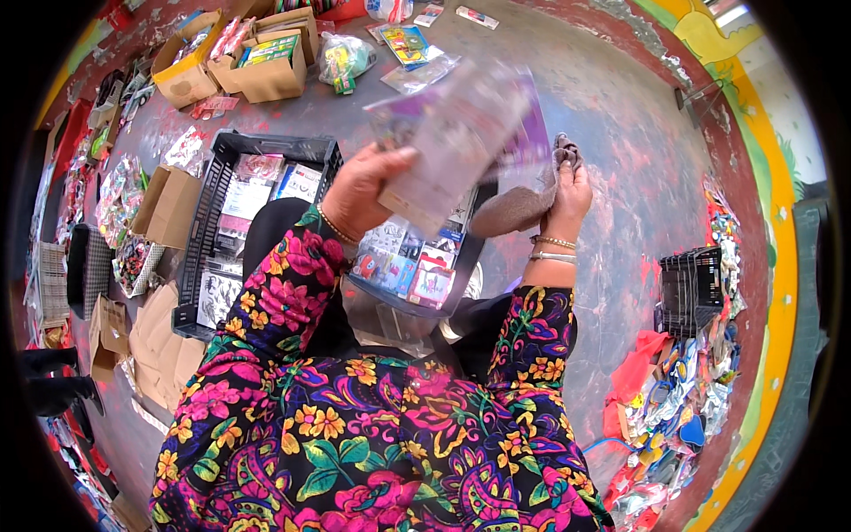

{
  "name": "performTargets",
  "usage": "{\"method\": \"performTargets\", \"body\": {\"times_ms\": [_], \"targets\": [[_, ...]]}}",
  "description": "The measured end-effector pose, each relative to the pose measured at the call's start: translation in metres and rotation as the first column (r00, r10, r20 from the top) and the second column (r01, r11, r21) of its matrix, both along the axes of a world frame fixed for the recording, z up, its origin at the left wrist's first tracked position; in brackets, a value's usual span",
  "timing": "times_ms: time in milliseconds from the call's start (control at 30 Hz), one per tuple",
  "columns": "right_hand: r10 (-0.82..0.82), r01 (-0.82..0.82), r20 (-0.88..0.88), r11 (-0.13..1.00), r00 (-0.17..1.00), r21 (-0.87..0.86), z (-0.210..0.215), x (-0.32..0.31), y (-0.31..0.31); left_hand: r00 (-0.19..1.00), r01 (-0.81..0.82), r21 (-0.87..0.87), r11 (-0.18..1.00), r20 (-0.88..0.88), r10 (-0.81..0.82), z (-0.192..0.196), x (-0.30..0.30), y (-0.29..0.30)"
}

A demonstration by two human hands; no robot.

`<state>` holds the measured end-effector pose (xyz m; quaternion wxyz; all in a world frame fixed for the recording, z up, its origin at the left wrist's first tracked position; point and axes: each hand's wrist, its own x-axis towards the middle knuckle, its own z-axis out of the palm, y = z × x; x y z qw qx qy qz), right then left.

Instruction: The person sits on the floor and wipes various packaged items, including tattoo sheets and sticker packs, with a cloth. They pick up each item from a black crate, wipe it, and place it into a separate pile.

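My left hand [368,182] is closed on the edge of a flat, pale, plastic-wrapped packet [461,146], blurred by motion. A purple sheet or packet [534,120] shows behind it; whether the same hand holds both, I cannot tell. To the right, my right hand [569,199] grips a bunched grey-brown cloth [519,210], one end hanging toward the packet and the other sticking up above my fingers. Below my hands, between my legs, a dark crate [467,257] holds several flat packets with printed pictures [390,257], partly covered by my left hand and the held packet.
Left of my knee stands a black slatted crate [197,257] of flat packets. Cardboard boxes [275,75] and a plastic bag [344,60] sit beyond it. Flattened cardboard [164,332] lies at left. At right are a small black crate [690,284] and mixed items [674,426].
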<state>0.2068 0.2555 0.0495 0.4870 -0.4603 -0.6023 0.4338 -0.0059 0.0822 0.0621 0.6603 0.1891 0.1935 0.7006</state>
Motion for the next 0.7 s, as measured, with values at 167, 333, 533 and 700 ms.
{"method": "performTargets", "body": {"times_ms": [167, 333, 533, 700], "targets": [[0.447, -0.608, -0.528, 0.774, 0.722, -0.176, 0.003, -0.029, -0.035, 0.973, -0.025, 0.068, 0.997, 0.231, 0.008, -0.016, -0.007, 0.008], [0.475, -0.68, -0.544, 0.683, 0.692, -0.268, 0.001, -0.07, -0.071, 0.973, -0.141, 0.023, 0.99, -0.184, 0.143, -0.027, 0.001, 0.019], [0.553, -0.594, -0.238, 0.788, 0.798, -0.161, -0.012, -0.069, -0.059, 0.959, -0.256, -0.129, 0.958, 0.093, 0.269, -0.02, -0.002, 0.019], [0.404, -0.452, -0.222, 0.858, 0.887, -0.245, 0.019, -0.06, -0.073, 0.878, -0.462, -0.163, 0.872, 0.056, 0.475, -0.019, -0.006, 0.024]]}}
